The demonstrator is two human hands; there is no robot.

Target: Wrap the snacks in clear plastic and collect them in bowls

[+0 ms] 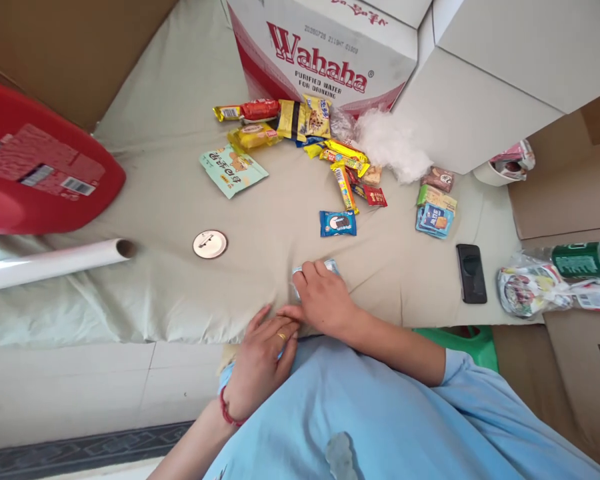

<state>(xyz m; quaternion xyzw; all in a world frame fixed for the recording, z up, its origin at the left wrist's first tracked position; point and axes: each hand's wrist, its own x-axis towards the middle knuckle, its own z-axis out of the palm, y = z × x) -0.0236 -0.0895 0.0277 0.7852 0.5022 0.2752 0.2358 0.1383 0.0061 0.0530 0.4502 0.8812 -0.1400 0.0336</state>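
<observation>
My right hand [326, 299] is closed over a small light-blue packet [332, 266] lying on the cloth near the front edge. The fingers hide most of that packet. With fingers loosely stretched, my left hand [266, 352] rests at the table's edge, holding nothing visible; its fingertips are close to my right thumb. It wears a ring and a red bracelet. Just beyond the right hand lies a blue cookie packet [338, 224]. To the left is a round pin badge [210, 245], its pin side up.
Several wrapped snacks [293, 120] and white fluff [393, 143] lie before a Wahaha carton [325, 60]. A mint-green pouch [233, 170], stacked packets [435, 212] and a phone [472, 273] lie around. At left are a red container [40, 160] and a white tube [55, 265].
</observation>
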